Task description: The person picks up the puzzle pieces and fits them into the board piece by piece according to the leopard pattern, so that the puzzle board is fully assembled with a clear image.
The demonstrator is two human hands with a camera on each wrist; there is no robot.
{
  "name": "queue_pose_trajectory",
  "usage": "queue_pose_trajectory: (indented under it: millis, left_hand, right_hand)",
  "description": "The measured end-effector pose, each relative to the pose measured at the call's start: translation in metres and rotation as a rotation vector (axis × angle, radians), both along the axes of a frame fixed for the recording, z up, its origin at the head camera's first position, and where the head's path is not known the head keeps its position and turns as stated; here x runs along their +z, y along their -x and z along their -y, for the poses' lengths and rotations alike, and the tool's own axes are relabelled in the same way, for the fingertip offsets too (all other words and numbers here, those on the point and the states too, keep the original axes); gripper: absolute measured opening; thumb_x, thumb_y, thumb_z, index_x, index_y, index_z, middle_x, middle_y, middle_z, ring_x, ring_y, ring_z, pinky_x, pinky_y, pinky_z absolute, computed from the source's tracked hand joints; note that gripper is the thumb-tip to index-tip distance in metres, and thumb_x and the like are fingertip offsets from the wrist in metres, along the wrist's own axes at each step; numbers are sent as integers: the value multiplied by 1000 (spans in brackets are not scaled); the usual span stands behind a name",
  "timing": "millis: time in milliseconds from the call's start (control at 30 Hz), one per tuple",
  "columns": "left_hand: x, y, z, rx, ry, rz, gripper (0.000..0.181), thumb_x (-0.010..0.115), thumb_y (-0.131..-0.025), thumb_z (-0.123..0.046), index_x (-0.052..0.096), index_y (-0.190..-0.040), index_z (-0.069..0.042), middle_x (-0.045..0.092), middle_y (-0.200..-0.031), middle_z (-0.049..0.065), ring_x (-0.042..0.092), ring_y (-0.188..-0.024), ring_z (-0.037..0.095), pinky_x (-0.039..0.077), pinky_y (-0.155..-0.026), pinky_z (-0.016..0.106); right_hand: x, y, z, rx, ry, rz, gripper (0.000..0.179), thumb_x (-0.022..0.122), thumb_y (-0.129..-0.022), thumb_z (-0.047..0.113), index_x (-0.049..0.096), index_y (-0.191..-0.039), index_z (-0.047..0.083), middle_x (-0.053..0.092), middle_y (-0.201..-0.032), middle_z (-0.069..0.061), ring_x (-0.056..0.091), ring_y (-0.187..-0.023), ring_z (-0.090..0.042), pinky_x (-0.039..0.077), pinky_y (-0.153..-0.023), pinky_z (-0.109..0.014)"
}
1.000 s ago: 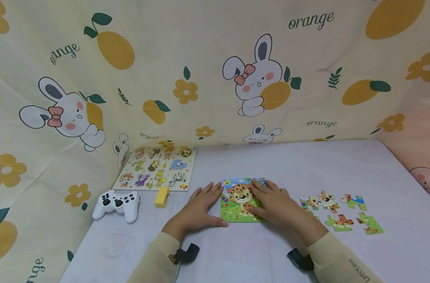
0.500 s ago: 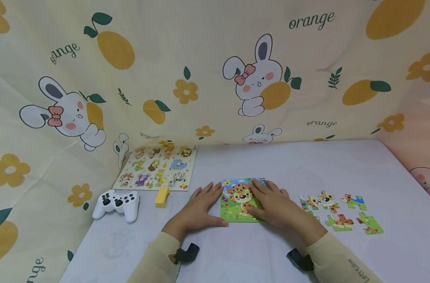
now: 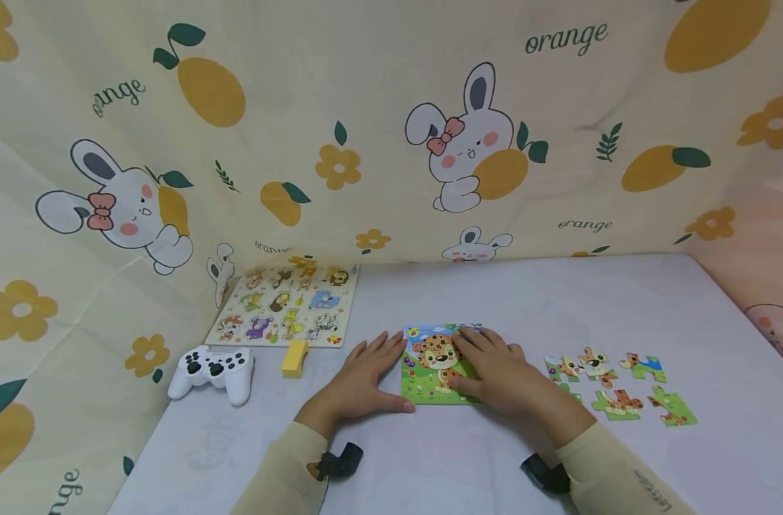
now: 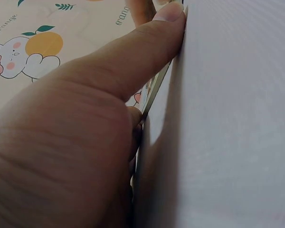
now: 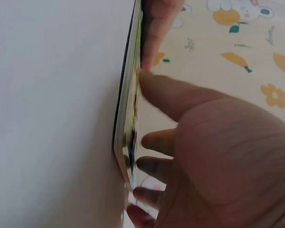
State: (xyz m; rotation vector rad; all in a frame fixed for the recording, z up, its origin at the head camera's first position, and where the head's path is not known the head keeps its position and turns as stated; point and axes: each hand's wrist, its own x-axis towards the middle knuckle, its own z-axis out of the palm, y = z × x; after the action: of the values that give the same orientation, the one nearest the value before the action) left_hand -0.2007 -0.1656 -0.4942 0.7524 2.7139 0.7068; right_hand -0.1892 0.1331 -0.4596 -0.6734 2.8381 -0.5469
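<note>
A square jigsaw puzzle (image 3: 426, 390) with a cartoon leopard on green grass lies flat on the white table, between both hands. Along its left edge, my left hand (image 3: 361, 383) rests with fingers spread, the thumb at the near-left corner. My right hand (image 3: 504, 372) lies over the puzzle's right side, fingers stretched across the picture and hiding that part. In the right wrist view, the edge of the puzzle (image 5: 127, 128) shows as a thin stack, with the right thumb (image 5: 159, 90) at its face. The left thumb (image 4: 152, 42) lies close along the table in the left wrist view.
Several loose puzzle pieces (image 3: 623, 408) lie to the right, partly behind the right forearm. At the left are a white game controller (image 3: 214, 372), a yellow block (image 3: 295, 359) and an animal puzzle board (image 3: 301, 304). A patterned curtain (image 3: 378, 86) rises behind the table.
My right hand has shifted very slightly left over the leopard picture. The left hand and the things on the table look the same.
</note>
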Motion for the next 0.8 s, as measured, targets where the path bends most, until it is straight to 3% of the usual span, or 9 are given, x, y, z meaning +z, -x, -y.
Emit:
queue_pose_trajectory:
  millis: [233, 533, 800]
  left_hand:
    - [0, 0, 0, 1, 0, -2, 120, 79, -82, -79, 28, -175, -22, 12, -179, -15, 1, -165, 14, -3, -131, 49]
    - [4, 0, -1, 4, 5, 7, 119, 79, -83, -78, 27, -175, -22, 13, -179, -14, 1, -165, 15, -3, -131, 48]
    - [1, 1, -1, 9, 2, 10, 120, 78, -82, -79, 26, -175, -23, 11, -179, -15, 1, -165, 15, -2, -131, 49]
  right_hand:
    - [6, 6, -13, -19, 26, 20, 83, 70, -105, 51, 43, -166, 2, 31, -175, -19, 24, -158, -52, 29, -113, -83]
    - [1, 4, -11, 34, -45, 61, 85, 68, -103, 59, 42, -169, 13, 30, -177, -11, 21, -160, -50, 33, -112, -73]
    - [-4, 2, -8, 33, -52, 38, 86, 66, -104, 61, 41, -170, 13, 29, -177, -13, 22, -158, -53, 32, -112, -76]
